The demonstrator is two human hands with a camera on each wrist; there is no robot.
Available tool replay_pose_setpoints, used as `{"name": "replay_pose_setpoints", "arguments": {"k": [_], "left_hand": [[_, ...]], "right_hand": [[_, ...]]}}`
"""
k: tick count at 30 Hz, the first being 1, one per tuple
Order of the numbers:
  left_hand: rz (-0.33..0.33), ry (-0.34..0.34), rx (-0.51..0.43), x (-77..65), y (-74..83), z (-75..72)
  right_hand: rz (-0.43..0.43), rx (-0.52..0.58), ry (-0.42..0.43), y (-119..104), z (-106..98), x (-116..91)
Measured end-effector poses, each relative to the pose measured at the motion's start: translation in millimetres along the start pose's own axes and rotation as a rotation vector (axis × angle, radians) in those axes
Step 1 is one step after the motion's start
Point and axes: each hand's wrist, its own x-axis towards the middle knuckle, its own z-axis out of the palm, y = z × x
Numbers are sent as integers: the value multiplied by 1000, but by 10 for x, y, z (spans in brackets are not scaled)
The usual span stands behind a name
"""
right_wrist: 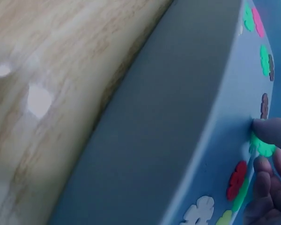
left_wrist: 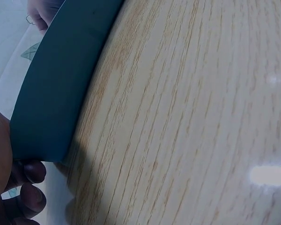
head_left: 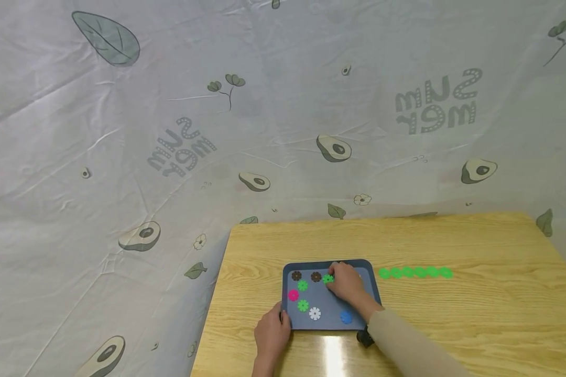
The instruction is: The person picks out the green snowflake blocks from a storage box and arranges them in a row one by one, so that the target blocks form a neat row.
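A blue-grey tray [head_left: 332, 301] lies on the table, holding small notched plastic discs. My left hand [head_left: 272, 331] grips its front left corner; in the left wrist view the fingertips [left_wrist: 33, 197] curl by the tray's corner. My right hand [head_left: 349, 285] reaches into the back of the tray and pinches a green disc [head_left: 327, 278] between thumb and fingers, as the right wrist view also shows. Around it lie brown discs [head_left: 315, 276], green ones [head_left: 303, 305], a pink disc [head_left: 293, 295], a white disc [head_left: 314, 313] and a blue disc [head_left: 346, 317]. The right hand hides others, among them a red disc [right_wrist: 236, 180].
Right of the tray, several green discs [head_left: 407, 272] form a straight row on the wooden table [head_left: 476, 314]. A dark wrist camera [head_left: 365, 337] sits below the right forearm. Behind the table hangs a pale printed cloth [head_left: 287, 115].
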Motion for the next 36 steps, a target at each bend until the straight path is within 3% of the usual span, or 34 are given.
{"name": "replay_pose_setpoints", "arguments": {"k": [9, 16, 20, 26, 30, 36], "left_hand": [[7, 13, 14, -25, -5, -9], [9, 12, 7, -33, 11, -21], [11, 0, -4, -32, 21, -30], [54, 28, 2, -28, 10, -33], [79, 62, -1, -31, 6, -31], [66, 58, 5, -53, 9, -16]], "right_hand": [[-30, 103, 48, -12, -3, -71], [-49, 194, 93, -10, -117, -98], [-66, 250, 92, -15, -284, -115], [-19, 290, 96, 38, -613, -115], [-13, 298, 116, 138, -819, -115], [34, 307, 148, 352, -1063, -158]]}}
